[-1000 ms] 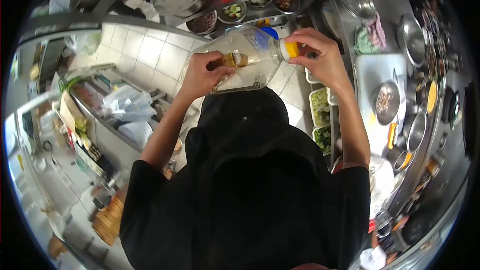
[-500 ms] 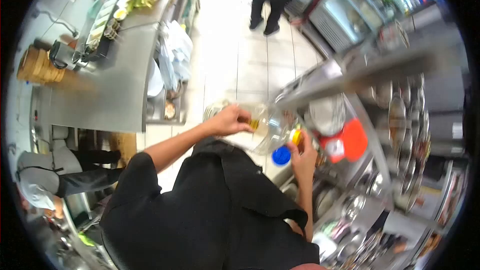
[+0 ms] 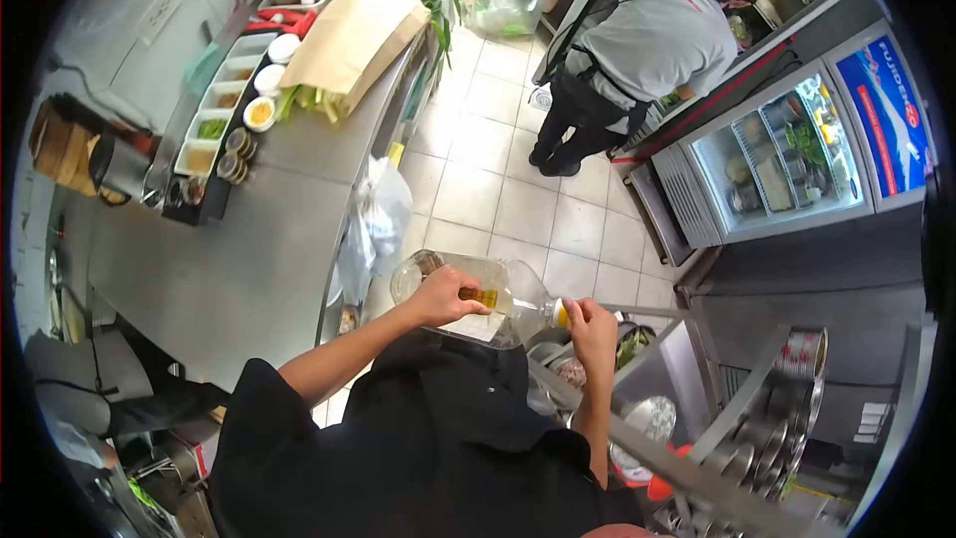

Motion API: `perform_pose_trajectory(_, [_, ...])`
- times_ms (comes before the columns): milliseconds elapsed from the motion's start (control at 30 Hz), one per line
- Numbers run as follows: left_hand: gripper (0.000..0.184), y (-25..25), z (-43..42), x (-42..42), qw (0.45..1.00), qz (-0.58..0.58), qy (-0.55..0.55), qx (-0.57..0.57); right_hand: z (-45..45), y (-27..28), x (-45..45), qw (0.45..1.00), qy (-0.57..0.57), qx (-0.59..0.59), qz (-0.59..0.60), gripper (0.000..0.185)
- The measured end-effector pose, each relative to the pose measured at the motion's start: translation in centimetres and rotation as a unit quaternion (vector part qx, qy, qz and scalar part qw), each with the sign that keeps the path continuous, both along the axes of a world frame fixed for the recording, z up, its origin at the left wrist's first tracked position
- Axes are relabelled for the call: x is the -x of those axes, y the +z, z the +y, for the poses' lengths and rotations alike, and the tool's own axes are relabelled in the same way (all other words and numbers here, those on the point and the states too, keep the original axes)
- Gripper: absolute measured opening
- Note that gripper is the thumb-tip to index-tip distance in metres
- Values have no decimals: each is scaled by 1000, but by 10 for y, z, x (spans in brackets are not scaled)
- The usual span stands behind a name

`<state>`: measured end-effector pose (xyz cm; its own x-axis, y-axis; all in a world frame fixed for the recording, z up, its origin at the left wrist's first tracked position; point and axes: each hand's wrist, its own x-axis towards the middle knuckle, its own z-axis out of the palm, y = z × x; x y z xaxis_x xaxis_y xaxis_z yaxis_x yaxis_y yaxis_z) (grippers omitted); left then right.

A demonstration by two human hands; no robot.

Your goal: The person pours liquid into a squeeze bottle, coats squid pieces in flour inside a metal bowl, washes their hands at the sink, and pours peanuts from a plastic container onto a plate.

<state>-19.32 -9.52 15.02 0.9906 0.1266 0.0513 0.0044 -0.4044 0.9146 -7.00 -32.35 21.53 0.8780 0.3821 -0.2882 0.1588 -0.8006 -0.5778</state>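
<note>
A large clear plastic jug (image 3: 525, 291) lies on its side in front of my body, its neck pointing right. It looks nearly empty, though some reflections make this hard to judge. My left hand (image 3: 447, 297) is closed around the yellow handle (image 3: 486, 297) on the jug's side. At the neck, the fingers of my right hand (image 3: 594, 332) pinch the yellow cap (image 3: 563, 314). Whether the cap is loose or screwed tight cannot be seen.
On the left, a steel counter (image 3: 264, 269) carries a paper bag of greens (image 3: 349, 35) and a condiment rack (image 3: 214, 125). A co-worker (image 3: 637, 50) leans into a fridge ahead. Lower right stands a metal rack (image 3: 687, 369) with bowls; plastic bags (image 3: 373, 209) hang by the counter.
My view has turned and moved, bringing the fridge and co-worker more fully into sight. Both hands stay on the jug and cap. The blue lid seen near the jug is out of sight.
</note>
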Motion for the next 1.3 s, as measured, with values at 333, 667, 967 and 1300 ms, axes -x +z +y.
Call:
perform_pose_trajectory(333, [26, 15, 111, -198, 982, 92, 135, 95, 148, 3, -236, 991, 96, -91, -28, 28])
perform_pose_trajectory(667, [26, 10, 251, -376, 926, -53, 286, 242, 394, 3, -381, 950, 257, -175, -5, 34])
perform_pose_trajectory(967, [40, -1, 436, -567, 969, -15, 185, 165, 565, -81, -562, 958, 150, -220, 108, 30])
perform_pose_trajectory(1300, [37, 28, 615, -671, 962, 75, 150, 214, 731, -286, -784, 986, -110, 54, 115, 44])
